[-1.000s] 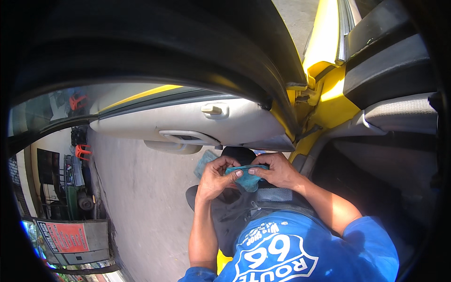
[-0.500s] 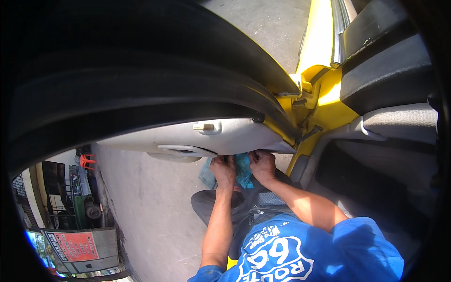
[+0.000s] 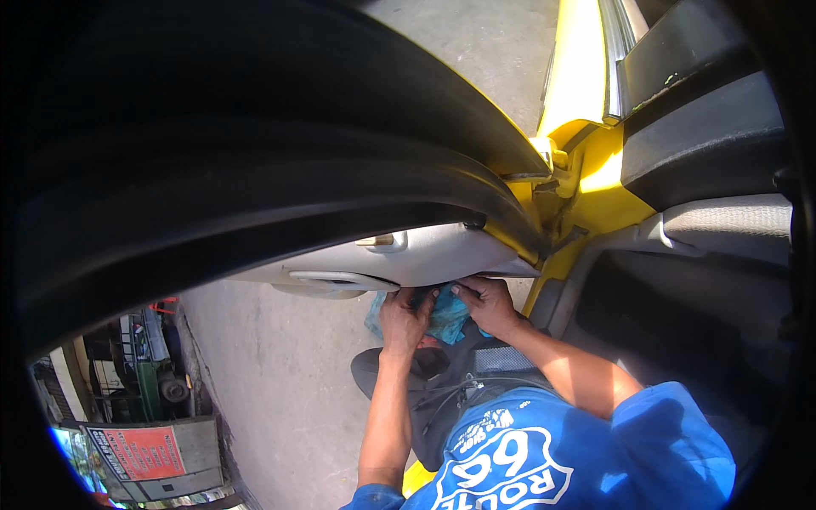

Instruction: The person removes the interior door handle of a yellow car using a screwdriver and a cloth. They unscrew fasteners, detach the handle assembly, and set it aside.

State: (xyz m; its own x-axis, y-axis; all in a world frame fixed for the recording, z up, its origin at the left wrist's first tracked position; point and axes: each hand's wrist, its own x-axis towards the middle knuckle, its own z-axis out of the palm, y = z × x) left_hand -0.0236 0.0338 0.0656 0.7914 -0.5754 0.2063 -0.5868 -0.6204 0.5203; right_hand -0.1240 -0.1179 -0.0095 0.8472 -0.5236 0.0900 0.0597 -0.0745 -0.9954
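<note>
The car door, open, has a pale grey inner panel [image 3: 433, 253] with an armrest pull handle [image 3: 344, 279]. Both my hands are at the panel's lower edge. My left hand [image 3: 405, 321] has its thumb and forefinger curled up there, with something dark between them that I cannot make out. To its right, my right hand [image 3: 493, 308] is closed, thumb toward the left hand; what it pinches, if anything, is hidden. Crumpled teal material [image 3: 446, 319], like thin plastic or cloth, shows behind and between the hands, above my dark trousers.
The black window frame [image 3: 255, 170] of the door arches over the upper left. Yellow bodywork and the hinge area [image 3: 552, 174] stand at right, beside the grey cabin trim [image 3: 586, 263]. Concrete ground [image 3: 280, 365] lies left. A red-and-grey signboard [image 3: 149, 455] stands far left.
My left thumb and forefinger have spread apart a little. The right hand has shifted slightly right and turned, showing its thumb. The view has moved slightly, so the window frame covers more of the panel.
</note>
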